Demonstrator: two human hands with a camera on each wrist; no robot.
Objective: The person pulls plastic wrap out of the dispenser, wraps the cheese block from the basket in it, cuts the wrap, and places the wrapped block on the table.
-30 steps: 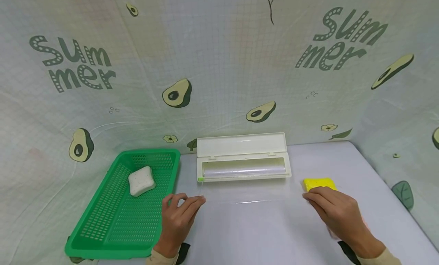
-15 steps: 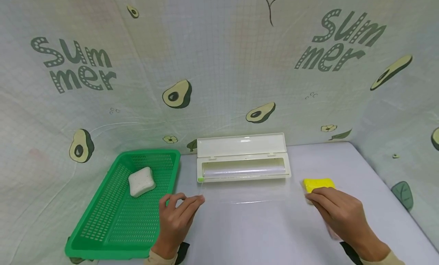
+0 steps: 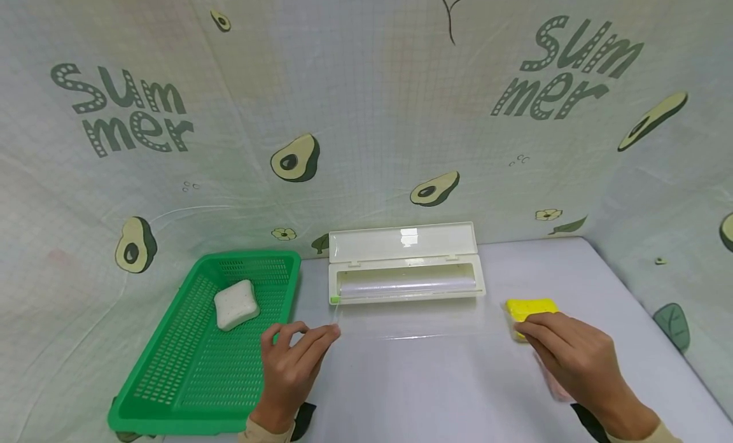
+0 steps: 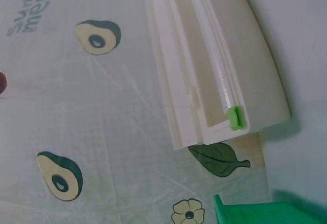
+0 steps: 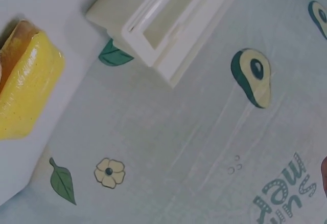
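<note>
A white cling film dispenser [image 3: 476, 284] stands at the back of the table with its lid [image 3: 372, 244] up. A roll of clear film [image 3: 406, 284] lies inside, and a small green slider [image 3: 335, 300] sits at its left front corner. A sheet of cling film [image 3: 415, 337] stretches out in front of the box, hard to see but for its shiny edge. My left hand [image 3: 294, 366] pinches the sheet's left corner between thumb and fingertips. At the right corner my right hand [image 3: 572, 360] pinches it, close to a yellow block [image 5: 38, 86].
On the left stands a green basket [image 3: 163, 424] with a white, rounded block [image 3: 236, 304] in it. A pink thing [image 3: 552, 382] lies partly hidden under my right hand. The patterned cloth [image 3: 355, 112] rises behind the table [image 3: 424, 392].
My right hand has shifted slightly to the right, uncovering more of the yellow block and the pink thing. The left hand has drifted a little to the left.
</note>
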